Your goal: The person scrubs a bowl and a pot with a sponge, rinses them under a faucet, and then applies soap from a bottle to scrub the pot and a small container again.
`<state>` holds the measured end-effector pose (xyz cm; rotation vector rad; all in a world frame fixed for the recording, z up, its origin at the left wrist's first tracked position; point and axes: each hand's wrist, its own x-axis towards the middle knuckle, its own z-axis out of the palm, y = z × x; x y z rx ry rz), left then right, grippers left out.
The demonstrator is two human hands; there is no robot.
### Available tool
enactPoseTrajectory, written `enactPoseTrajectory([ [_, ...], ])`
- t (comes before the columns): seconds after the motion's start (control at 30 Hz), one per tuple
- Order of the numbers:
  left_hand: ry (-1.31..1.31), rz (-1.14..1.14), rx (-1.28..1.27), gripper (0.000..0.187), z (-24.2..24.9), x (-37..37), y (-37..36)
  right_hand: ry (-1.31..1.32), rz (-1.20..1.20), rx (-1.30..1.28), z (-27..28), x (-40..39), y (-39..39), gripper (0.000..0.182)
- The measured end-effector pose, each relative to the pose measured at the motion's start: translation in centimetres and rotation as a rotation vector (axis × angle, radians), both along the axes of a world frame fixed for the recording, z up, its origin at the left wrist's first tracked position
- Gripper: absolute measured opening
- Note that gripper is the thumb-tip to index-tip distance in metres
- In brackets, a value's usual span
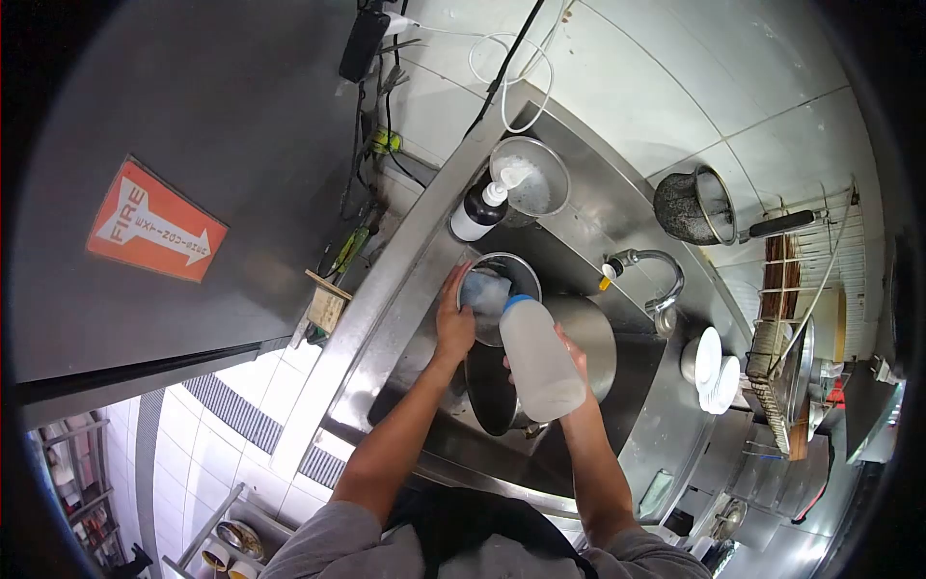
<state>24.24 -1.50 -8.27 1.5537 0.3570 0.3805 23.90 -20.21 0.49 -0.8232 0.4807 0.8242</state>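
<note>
My left hand [454, 323] is wrapped round the rim of a round metal container [526, 267] over the sink. Inside it lies something pale blue and crumpled [484, 289]; I cannot make out what it is. My right hand [575, 355], partly hidden, grips a translucent white plastic bottle [543, 362]. The bottle is tilted, its blue top [517, 302] at the container's edge. Whether liquid is flowing does not show. Below, a large metal pot [593, 347] and a dark pan [490, 391] sit in the steel sink [632, 381].
A dark pump bottle [479, 210] and a metal bowl [555, 183] with foamy white contents stand at the sink's far end. The curved faucet [666, 275] is at the right, near stacked white bowls [707, 357]. A mesh strainer [687, 207] hangs on the wall by a wire rack [830, 251].
</note>
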Motion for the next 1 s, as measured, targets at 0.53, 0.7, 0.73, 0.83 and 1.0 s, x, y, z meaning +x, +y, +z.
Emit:
enactPoseTrajectory([
  [0.53,0.022,-0.028,-0.156,0.075,0.5,1.6,-1.2,-0.025,0.0,-0.047,2.3,-0.1,0.0,0.064],
  [0.7,0.015,-0.032,-0.16,0.074,0.7,2.4,-1.7,0.062,-0.133,-0.161,0.9,0.5,-1.5,0.061],
  [0.73,0.033,-0.028,-0.183,0.074,0.8,2.5,-1.8,0.015,-0.086,-0.192,1.6,0.3,-1.3,0.06],
  [0.83,0.098,-0.026,-0.235,0.074,1.0,2.9,-2.1,-0.019,0.001,-0.281,4.4,0.1,-0.8,0.059],
  [1.0,0.104,-0.031,-0.292,0.074,1.7,3.9,-2.3,-0.152,0.252,-0.194,2.8,1.4,-3.4,0.064],
])
